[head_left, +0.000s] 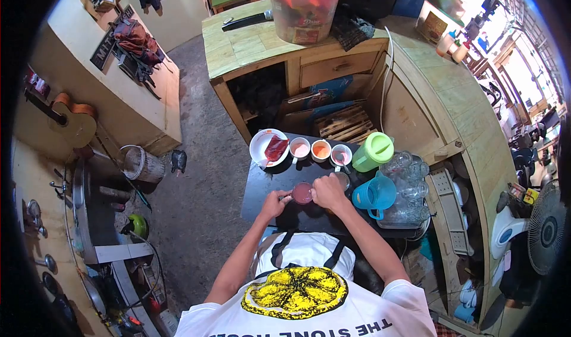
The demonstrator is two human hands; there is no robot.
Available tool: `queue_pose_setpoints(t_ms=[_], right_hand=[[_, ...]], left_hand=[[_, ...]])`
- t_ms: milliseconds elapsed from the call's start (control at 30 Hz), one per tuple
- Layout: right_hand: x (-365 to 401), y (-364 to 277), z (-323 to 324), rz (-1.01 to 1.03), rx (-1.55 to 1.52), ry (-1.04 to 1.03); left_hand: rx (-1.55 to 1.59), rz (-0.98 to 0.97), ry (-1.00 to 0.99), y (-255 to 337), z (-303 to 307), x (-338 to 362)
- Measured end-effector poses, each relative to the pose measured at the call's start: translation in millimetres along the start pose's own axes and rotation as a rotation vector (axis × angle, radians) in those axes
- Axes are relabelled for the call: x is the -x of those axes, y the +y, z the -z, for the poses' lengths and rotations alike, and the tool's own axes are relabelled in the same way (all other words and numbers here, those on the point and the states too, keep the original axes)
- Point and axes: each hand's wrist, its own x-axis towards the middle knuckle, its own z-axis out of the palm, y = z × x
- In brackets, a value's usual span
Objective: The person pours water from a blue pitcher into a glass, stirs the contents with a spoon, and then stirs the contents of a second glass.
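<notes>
A cup of dull pinkish-red liquid [303, 193] is between my hands, over the dark tabletop [262, 179]. My left hand [277, 204] is closed at the cup's left side, its fingertips gripping there. At the right rim my right hand [329, 193] is curled into a fist; whatever it holds is hidden. Just beyond that hand is a clear glass [344, 180]. Along the far edge are a white bowl with a red packet [262, 139], a cup of pale pink contents [300, 148], a cup of orange contents [321, 151] and a third pink-toned cup [341, 155].
Right of my hands stand a blue pitcher [376, 193], a green lidded pitcher [373, 151] and a tray of several upturned glasses [407, 185]. A wooden counter [244, 49] behind carries a pink-lidded tub [303, 16]. At far right is a fan [542, 227].
</notes>
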Motion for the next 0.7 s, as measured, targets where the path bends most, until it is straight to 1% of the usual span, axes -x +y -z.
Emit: queue_pose_setpoints(t_ms=[67,167,267,367,467,567,667,700], right_hand=[[1,4,-13,0.074,-0.126,0.027],[-4,-4,-3,0.065,-0.094,0.091],[-6,-6,9,0.010,0.049,0.028],[-3,2,-8,0.069,-0.035,-0.025],[-5,-2,-10,0.081,-0.165,0.056],[-6,-3,-1,0.021,-0.018,0.139],[-4,2,-1,-0.004,0.064,-0.005],[-3,4,-5,0.019,0.006,-0.021]], left_hand=[[0.010,-0.018,0.013,-1,1,-1],[0.017,-0.056,0.037,-12,-3,-2],[0.002,-0.045,0.029,-9,-2,-1],[-0.016,-0.026,0.018,-8,-2,-2],[-0.007,-0.028,0.006,-8,0,-3],[0.025,-0.042,-0.005,-6,0,-3],[0.022,-0.048,-0.001,-4,2,-2],[0.010,-0.043,-0.004,-5,2,-2]])
